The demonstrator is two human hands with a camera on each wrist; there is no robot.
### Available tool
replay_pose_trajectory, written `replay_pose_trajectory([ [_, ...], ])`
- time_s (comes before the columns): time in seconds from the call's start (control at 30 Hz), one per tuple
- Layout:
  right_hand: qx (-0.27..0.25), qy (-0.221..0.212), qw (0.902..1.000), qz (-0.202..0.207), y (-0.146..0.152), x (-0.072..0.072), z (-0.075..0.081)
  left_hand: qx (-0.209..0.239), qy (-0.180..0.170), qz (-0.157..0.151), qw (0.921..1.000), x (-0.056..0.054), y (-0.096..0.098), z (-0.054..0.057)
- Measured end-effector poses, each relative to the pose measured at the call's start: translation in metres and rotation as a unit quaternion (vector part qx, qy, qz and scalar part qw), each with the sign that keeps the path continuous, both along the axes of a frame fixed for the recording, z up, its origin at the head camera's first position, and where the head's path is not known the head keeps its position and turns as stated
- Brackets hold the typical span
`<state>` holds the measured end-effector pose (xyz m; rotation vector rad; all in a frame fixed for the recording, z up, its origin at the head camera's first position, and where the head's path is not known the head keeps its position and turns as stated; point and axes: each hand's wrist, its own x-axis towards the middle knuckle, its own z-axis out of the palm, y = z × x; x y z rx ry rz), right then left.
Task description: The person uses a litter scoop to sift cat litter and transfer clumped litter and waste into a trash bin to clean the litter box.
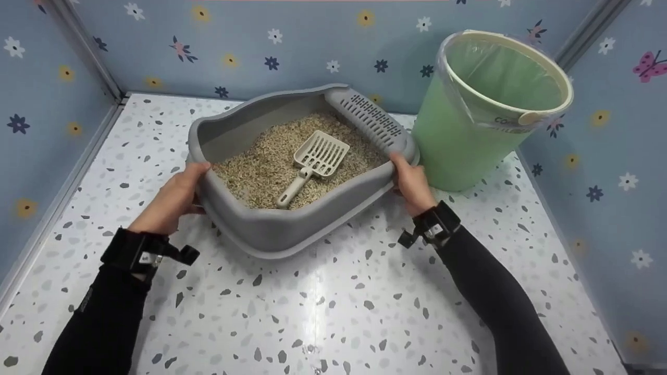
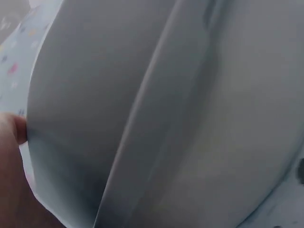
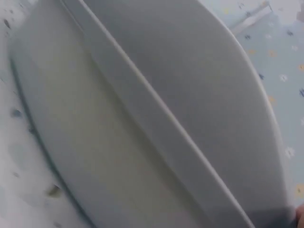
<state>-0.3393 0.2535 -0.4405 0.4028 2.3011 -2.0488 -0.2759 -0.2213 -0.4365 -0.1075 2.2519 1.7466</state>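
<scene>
A grey litter box [image 1: 292,229] stands at an angle, partly filled with tan granular litter [image 1: 266,156]. On the litter lies a cream slotted litter scoop [image 1: 293,191], its handle pointing toward the front. My left hand [image 1: 177,195] grips the box's left rim, thumb over the top edge. At the front right corner my right hand [image 1: 411,182] holds the rim, beside the perforated ledge [image 1: 370,117]. The left wrist view is filled by the box's outer wall [image 2: 95,85], with part of the left hand [image 2: 12,166]. Only a fingertip of the right hand [image 3: 300,218] shows in the right wrist view.
A green trash bin [image 1: 458,140] with a clear liner stands right of the litter box, close to its right end. Blue flowered walls [image 1: 312,31] enclose the back and both sides. The floor [image 1: 312,312] is white with grey speckles.
</scene>
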Motion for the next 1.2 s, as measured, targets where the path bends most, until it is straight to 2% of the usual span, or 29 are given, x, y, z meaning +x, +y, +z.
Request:
replay_pose_trajectory([
  [0.07, 0.004, 0.002, 1.0, -0.006, 0.0, 0.001, -0.001, 0.018, -0.011, 0.01, 0.9997, 0.0, -0.002, -0.001],
  [0.13, -0.005, 0.005, 1.0, -0.006, 0.005, -0.002, -0.003, 0.039, -0.006, 0.022, 0.999, 0.01, 0.003, -0.003],
  [0.2, -0.027, 0.011, 0.9996, -0.001, 0.01, -0.008, -0.005, 0.045, 0.002, 0.023, 0.9987, 0.029, 0.013, -0.004],
  [0.3, -0.041, 0.018, 0.999, 0.011, 0.019, -0.02, -0.008, 0.062, 0.011, 0.025, 0.9977, 0.061, 0.039, -0.004],
  [0.33, -0.046, 0.02, 0.9986, 0.015, 0.021, -0.024, -0.008, 0.069, 0.012, 0.027, 0.9972, 0.069, 0.048, -0.004],
  [0.4, -0.042, 0.021, 0.9987, 0.021, 0.025, -0.03, -0.009, 0.096, 0.023, 0.04, 0.9943, 0.078, 0.065, -0.005],
  [0.53, -0.009, 0.014, 0.9997, 0.02, 0.031, -0.034, -0.012, 0.126, 0.038, 0.074, 0.9886, 0.079, 0.081, -0.005],
  [0.63, -0.003, 0.016, 0.9996, 0.025, 0.031, -0.03, -0.015, 0.117, 0.032, 0.095, 0.9881, 0.075, 0.076, -0.006],
  [0.7, -0.017, 0.023, 0.999, 0.033, 0.03, -0.024, -0.017, 0.113, 0.028, 0.111, 0.9871, 0.071, 0.068, -0.008],
  [0.87, -0.046, 0.027, 0.9979, 0.036, 0.028, -0.003, -0.016, 0.121, 0.03, 0.1, 0.9871, 0.047, 0.04, -0.011],
  [0.97, -0.056, 0.015, 0.9972, 0.047, 0.033, 0.0, -0.013, 0.125, 0.029, 0.093, 0.9873, 0.042, 0.036, -0.009],
  [1.03, -0.074, 0.011, 0.9953, 0.062, 0.037, -0.004, -0.012, 0.119, 0.016, 0.098, 0.9879, 0.048, 0.042, -0.007],
  [1.1, -0.089, 0.012, 0.9931, 0.075, 0.042, -0.01, -0.013, 0.112, 0.005, 0.104, 0.9882, 0.063, 0.052, -0.004],
  [1.2, -0.116, 0.025, 0.9882, 0.097, 0.049, -0.018, -0.015, 0.102, 0.014, 0.102, 0.9894, 0.088, 0.071, -0.003],
])
